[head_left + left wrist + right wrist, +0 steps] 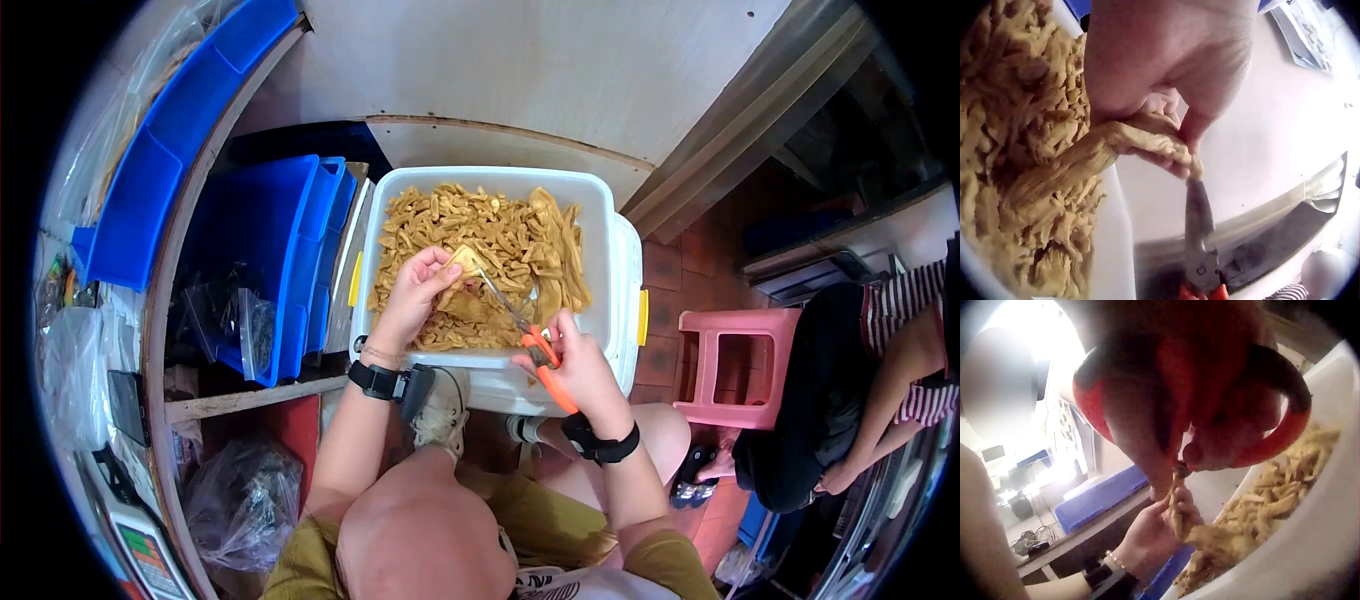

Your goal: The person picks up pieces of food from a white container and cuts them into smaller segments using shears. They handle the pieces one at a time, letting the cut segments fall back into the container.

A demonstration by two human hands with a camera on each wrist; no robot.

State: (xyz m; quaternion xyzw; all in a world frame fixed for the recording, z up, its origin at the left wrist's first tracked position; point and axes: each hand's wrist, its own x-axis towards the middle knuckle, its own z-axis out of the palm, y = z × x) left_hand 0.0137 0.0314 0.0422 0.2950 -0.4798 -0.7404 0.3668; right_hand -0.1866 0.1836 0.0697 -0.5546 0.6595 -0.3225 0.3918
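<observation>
My left hand (412, 298) pinches a tan, wrinkled strip of food (466, 260) that looks like fried tofu skin, above a white plastic tub (597, 240). In the left wrist view the strip (1147, 140) trails from the fingers down toward the tub. Orange-handled scissors (540, 352) are gripped by my right hand (585, 372), its fingers through the loops. Their metal blades (1199, 219) point at the strip's end, right by the left fingertips. Many cut tan pieces (470, 215) fill the tub, with longer uncut-looking strips (550, 250) along its right side.
Blue bins (265, 260) holding plastic packets stand on a shelf at the left. A white container with a yellow clip (643, 318) lies under the tub. To the right are a pink stool (735, 322) and a seated person (815, 400). A wooden wall (500, 80) stands behind.
</observation>
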